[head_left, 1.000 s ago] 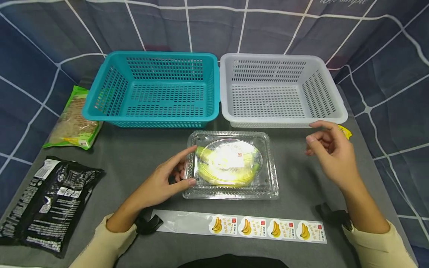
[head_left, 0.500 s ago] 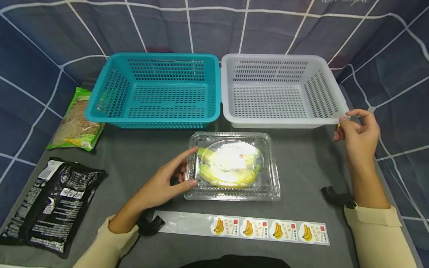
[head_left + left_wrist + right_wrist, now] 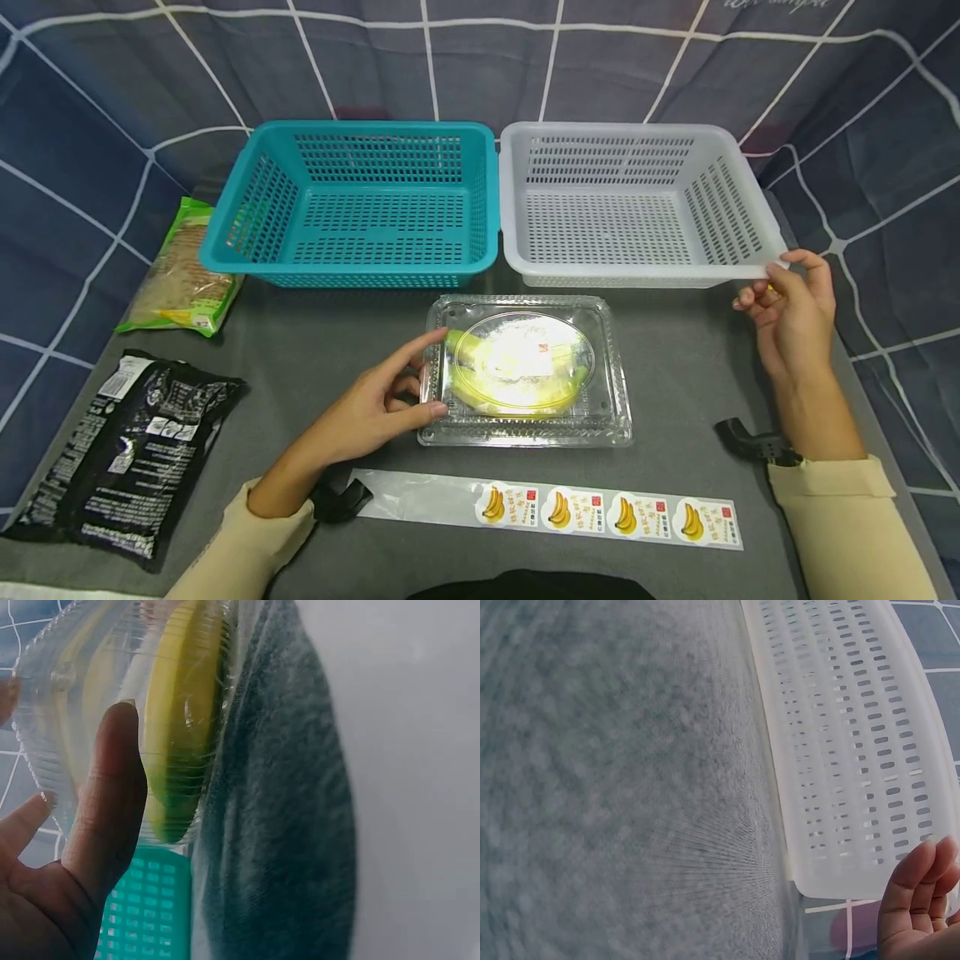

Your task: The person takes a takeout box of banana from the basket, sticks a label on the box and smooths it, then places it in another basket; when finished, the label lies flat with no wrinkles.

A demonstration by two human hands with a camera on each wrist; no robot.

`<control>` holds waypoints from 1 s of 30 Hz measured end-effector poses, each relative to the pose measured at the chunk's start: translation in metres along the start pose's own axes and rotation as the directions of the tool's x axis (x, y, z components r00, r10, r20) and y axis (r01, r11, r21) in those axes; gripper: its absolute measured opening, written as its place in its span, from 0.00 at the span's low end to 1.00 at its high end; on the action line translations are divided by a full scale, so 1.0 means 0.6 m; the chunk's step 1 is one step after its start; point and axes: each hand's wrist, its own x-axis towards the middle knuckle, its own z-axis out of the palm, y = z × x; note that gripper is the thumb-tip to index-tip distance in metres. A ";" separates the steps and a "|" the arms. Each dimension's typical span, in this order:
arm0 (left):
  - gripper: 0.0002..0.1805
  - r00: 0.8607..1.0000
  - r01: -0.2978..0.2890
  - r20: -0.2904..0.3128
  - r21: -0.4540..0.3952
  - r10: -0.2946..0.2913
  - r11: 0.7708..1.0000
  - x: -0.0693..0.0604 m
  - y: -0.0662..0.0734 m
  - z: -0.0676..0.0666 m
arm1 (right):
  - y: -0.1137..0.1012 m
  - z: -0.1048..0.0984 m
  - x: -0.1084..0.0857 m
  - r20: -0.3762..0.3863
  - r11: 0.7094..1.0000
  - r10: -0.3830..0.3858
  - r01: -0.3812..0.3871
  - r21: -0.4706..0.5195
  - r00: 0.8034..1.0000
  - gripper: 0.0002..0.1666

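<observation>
A clear plastic clamshell box (image 3: 615,417) with yellow-green bananas (image 3: 480,396) inside lies in the middle of the table. My left hand (image 3: 375,404) rests at its left side, forefinger and thumb spread apart against the plastic. The left wrist view shows that thumb (image 3: 109,802) nearly straight beside the box wall. At the front right corner of the white basket (image 3: 645,272), my right hand (image 3: 798,321) pinches the rim between thumb and forefinger. Its other fingers curl loosely below. A bit of something yellow (image 3: 770,287) shows there, mostly hidden.
A teal basket (image 3: 352,280) stands left of the white one. A strip of banana stickers (image 3: 600,512) lies in front of the box. At the left are a green-edged food packet (image 3: 183,275) and a black printed bag (image 3: 127,454). A grid-patterned cloth (image 3: 480,67) surrounds the table.
My right hand has moved right from above the table to the white basket's corner and pinches it. The left hand stays at the box, which has not visibly moved.
</observation>
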 end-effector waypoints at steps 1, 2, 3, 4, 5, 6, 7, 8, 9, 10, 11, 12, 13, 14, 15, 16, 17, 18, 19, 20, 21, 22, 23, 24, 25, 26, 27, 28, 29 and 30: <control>0.45 1.000 0.001 0.000 0.004 -0.001 1.000 0.000 0.001 -0.001 | 0.001 0.000 0.000 0.000 1.000 0.003 -0.003 0.018 1.000 0.11; 0.45 1.000 -0.001 0.001 0.010 0.001 1.000 0.001 0.002 -0.001 | 0.001 -0.001 0.000 -0.003 0.999 0.007 -0.007 0.032 1.000 0.11; 0.45 1.000 -0.003 0.001 0.016 0.003 1.000 0.001 0.002 -0.002 | 0.001 -0.002 -0.001 -0.005 0.999 0.011 -0.011 0.039 1.000 0.11; 0.45 1.000 -0.003 0.001 0.020 0.003 1.000 0.001 0.004 -0.002 | 0.001 -0.002 -0.001 -0.005 0.999 0.014 -0.014 0.040 1.000 0.11; 0.45 1.000 -0.003 0.000 0.023 0.003 1.000 0.000 0.005 -0.003 | 0.001 -0.002 -0.001 -0.004 0.999 0.015 -0.015 0.041 1.000 0.11; 0.45 1.000 -0.003 0.000 0.024 0.003 1.000 0.000 0.006 -0.003 | 0.000 -0.003 -0.002 -0.004 0.999 0.014 -0.014 0.041 1.000 0.11; 0.45 1.000 -0.003 0.001 0.023 0.003 1.000 -0.001 0.007 -0.003 | 0.000 -0.003 -0.002 -0.003 0.999 0.011 -0.011 0.042 1.000 0.11; 0.45 1.000 -0.006 0.000 0.019 0.006 1.000 -0.001 0.007 -0.003 | 0.000 -0.003 -0.002 0.001 0.999 0.009 -0.009 0.042 1.000 0.12; 0.44 1.000 -0.006 0.000 0.011 0.006 1.000 -0.002 0.008 -0.003 | -0.001 -0.003 -0.002 0.005 0.999 0.005 -0.005 0.043 1.000 0.12; 0.44 1.000 -0.007 0.000 -0.002 0.007 1.000 -0.002 0.008 -0.003 | -0.001 -0.003 -0.001 0.009 0.999 0.002 -0.002 0.045 1.000 0.12; 0.44 1.000 -0.010 0.000 -0.015 0.010 1.000 -0.003 0.009 -0.002 | -0.001 -0.003 -0.001 0.011 0.999 -0.001 0.001 0.047 1.000 0.12; 0.44 1.000 -0.016 0.000 -0.032 0.016 0.999 -0.003 0.009 -0.001 | -0.001 -0.003 -0.001 0.014 0.999 -0.005 0.004 0.047 1.000 0.12; 0.44 1.000 -0.021 -0.001 -0.045 0.021 0.999 -0.003 0.010 0.000 | -0.001 -0.002 -0.001 0.019 0.999 -0.008 0.007 0.046 1.000 0.12; 0.43 1.000 -0.028 -0.005 -0.055 0.028 0.998 -0.004 0.011 0.001 | -0.001 -0.002 0.000 0.023 0.999 -0.010 0.009 0.048 1.000 0.12; 0.43 1.000 -0.029 -0.010 -0.065 0.029 0.997 -0.004 0.012 0.001 | -0.001 -0.002 0.000 0.028 0.999 -0.012 0.010 0.050 1.000 0.12; 0.43 0.999 -0.033 -0.016 -0.068 0.032 0.997 -0.005 0.014 0.003 | 0.000 -0.002 0.000 0.032 0.999 -0.014 0.012 0.047 0.999 0.12; 0.43 0.999 -0.035 -0.020 -0.070 0.034 0.997 -0.006 0.015 0.004 | 0.000 -0.002 0.000 0.037 0.999 -0.017 0.015 0.041 0.999 0.12; 0.43 0.999 -0.036 -0.022 -0.071 0.035 0.997 -0.007 0.017 0.005 | 0.000 -0.002 0.000 0.041 0.999 -0.020 0.019 0.037 0.999 0.12; 0.43 0.999 -0.036 -0.024 -0.071 0.034 0.997 -0.009 0.019 0.006 | 0.000 -0.002 -0.001 0.045 0.999 -0.022 0.021 0.032 0.999 0.12; 0.43 0.999 -0.034 -0.023 -0.072 0.032 0.997 -0.010 0.022 0.007 | 0.000 -0.002 -0.001 0.048 0.999 -0.023 0.022 0.028 0.999 0.12; 0.43 0.999 -0.031 -0.019 -0.074 0.030 0.997 -0.011 0.025 0.008 | 0.000 -0.003 -0.001 0.051 1.000 -0.023 0.022 0.022 0.998 0.12; 0.43 0.999 -0.033 -0.013 -0.074 0.032 0.997 -0.012 0.029 0.009 | 0.000 -0.003 -0.002 0.052 1.000 -0.023 0.022 0.015 0.998 0.12; 0.43 0.999 -0.035 -0.007 -0.080 0.034 0.996 -0.012 0.033 0.010 | 0.000 -0.003 -0.002 0.052 1.000 -0.023 0.022 0.012 0.998 0.12; 0.43 0.999 -0.038 -0.001 -0.087 0.038 0.995 -0.013 0.039 0.010 | 0.000 -0.004 -0.002 0.052 1.000 -0.021 0.020 0.011 0.998 0.12; 0.44 0.999 -0.044 0.003 -0.094 0.045 0.995 -0.013 0.044 0.010 | 0.000 -0.004 -0.002 0.053 1.000 -0.019 0.019 0.011 0.998 0.12; 0.44 0.999 -0.053 0.005 -0.096 0.054 0.994 -0.013 0.050 0.010 | 0.000 -0.005 -0.003 0.055 1.000 -0.018 0.018 0.009 0.998 0.12; 0.44 0.998 -0.066 0.005 -0.098 0.067 0.993 -0.012 0.056 0.009 | 0.000 -0.005 -0.003 0.057 1.000 -0.017 0.017 0.009 0.998 0.12; 0.44 0.997 -0.078 0.005 -0.099 0.079 0.992 -0.011 0.063 0.007 | 0.000 -0.006 -0.003 0.059 1.000 -0.018 0.018 0.007 0.998 0.13; 0.44 0.996 -0.090 0.004 -0.098 0.091 0.991 -0.010 0.070 0.005 | 0.001 -0.007 -0.003 0.061 1.000 -0.018 0.018 0.007 0.998 0.13; 0.43 0.995 -0.101 0.001 -0.093 0.102 0.991 -0.009 0.077 0.002 | 0.001 -0.007 -0.003 0.063 1.000 -0.016 0.016 0.009 0.998 0.13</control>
